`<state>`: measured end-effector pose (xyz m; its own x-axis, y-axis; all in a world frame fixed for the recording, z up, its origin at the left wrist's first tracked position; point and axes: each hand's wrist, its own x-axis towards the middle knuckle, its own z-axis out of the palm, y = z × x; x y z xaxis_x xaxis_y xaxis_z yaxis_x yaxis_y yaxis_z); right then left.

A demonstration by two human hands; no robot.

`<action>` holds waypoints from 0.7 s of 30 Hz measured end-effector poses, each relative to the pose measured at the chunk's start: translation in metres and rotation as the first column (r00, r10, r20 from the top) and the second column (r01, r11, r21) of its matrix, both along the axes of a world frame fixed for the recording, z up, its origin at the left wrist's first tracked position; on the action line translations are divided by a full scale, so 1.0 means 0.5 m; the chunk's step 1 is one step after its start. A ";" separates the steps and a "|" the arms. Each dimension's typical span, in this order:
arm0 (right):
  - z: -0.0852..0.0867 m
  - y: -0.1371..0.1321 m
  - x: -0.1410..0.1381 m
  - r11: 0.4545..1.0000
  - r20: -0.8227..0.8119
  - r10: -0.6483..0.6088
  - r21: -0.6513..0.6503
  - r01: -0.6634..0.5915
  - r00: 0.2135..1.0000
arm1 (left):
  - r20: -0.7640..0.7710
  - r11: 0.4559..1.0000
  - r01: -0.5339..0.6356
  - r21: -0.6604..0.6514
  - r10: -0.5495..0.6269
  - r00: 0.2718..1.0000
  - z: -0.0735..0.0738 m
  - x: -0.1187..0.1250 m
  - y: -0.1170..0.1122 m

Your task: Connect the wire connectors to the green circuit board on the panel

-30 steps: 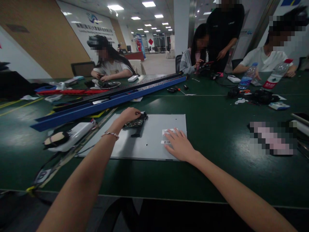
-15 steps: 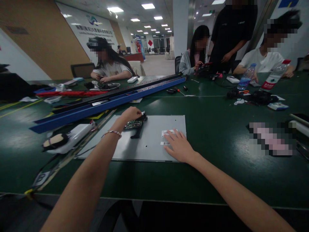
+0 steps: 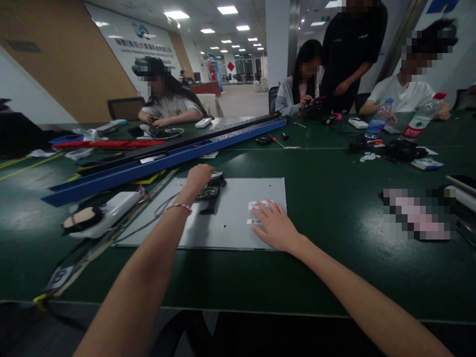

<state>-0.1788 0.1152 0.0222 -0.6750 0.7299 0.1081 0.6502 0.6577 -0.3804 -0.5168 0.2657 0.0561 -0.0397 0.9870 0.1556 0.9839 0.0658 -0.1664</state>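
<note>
My left hand [image 3: 200, 177] is closed over the far end of a green circuit board [image 3: 208, 192], its fingertips curled beside a small whitish piece [image 3: 217, 174]. Whatever sits inside those fingers is hidden. The board rests in a black bracket [image 3: 210, 206] on a pale grey flat panel [image 3: 230, 237]. A thin grey cable [image 3: 156, 212] runs from the board's side, past my left wrist, across the panel. Spread flat on the panel's right part, my right hand [image 3: 278, 227] partly covers two white labels [image 3: 254, 221] and holds nothing.
Long blue and black rails [image 3: 167, 164] lie diagonally beyond the panel. A white device [image 3: 107, 213] with a strap is at left. Two bottles [image 3: 378, 119] and a pink phone-like object [image 3: 416, 213] stand or lie at right. Several people sit or stand across the green table [image 3: 327, 277].
My left fingers have drawn back slightly to the left and curled more, and the cable beside that wrist shows more. My right hand stays flat in place.
</note>
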 end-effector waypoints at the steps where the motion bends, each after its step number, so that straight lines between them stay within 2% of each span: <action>1: 0.000 0.000 0.000 1.000 0.002 0.000 -0.001 0.000 1.000 | -0.018 1.000 -0.005 -0.024 0.005 1.000 -0.003 0.002 0.001; 4: 0.001 -0.001 0.000 1.000 0.002 0.003 -0.001 -0.003 1.000 | -0.034 0.995 -0.026 -0.093 0.023 0.999 -0.009 0.004 0.004; 8: 0.002 -0.002 0.001 1.000 0.004 0.006 0.003 -0.006 1.000 | -0.021 0.996 -0.048 -0.079 0.046 0.999 -0.004 -0.006 -0.005; 11: 0.000 -0.005 0.002 1.000 0.019 0.011 0.009 -0.011 1.000 | -0.004 0.995 -0.092 -0.043 0.092 0.996 0.008 -0.028 -0.032; 15: -0.005 -0.013 0.010 1.000 0.041 0.022 0.014 -0.023 0.999 | 0.055 0.984 -0.176 0.034 0.174 0.983 0.024 -0.080 -0.092; 18: -0.005 -0.020 0.023 0.999 0.052 0.033 0.007 -0.033 0.998 | 0.231 0.955 -0.294 0.050 0.275 0.933 0.027 -0.123 -0.146; 21: -0.002 -0.028 0.037 0.999 0.058 0.040 -0.005 -0.040 0.998 | 0.503 0.905 -0.425 0.013 0.362 0.785 0.017 -0.152 -0.198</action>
<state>-0.1601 0.1012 0.0214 -0.7085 0.7027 0.0649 0.6448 0.6820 -0.3451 -0.5927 0.1668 0.0644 -0.5212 0.8439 0.1273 0.8191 0.4528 0.3522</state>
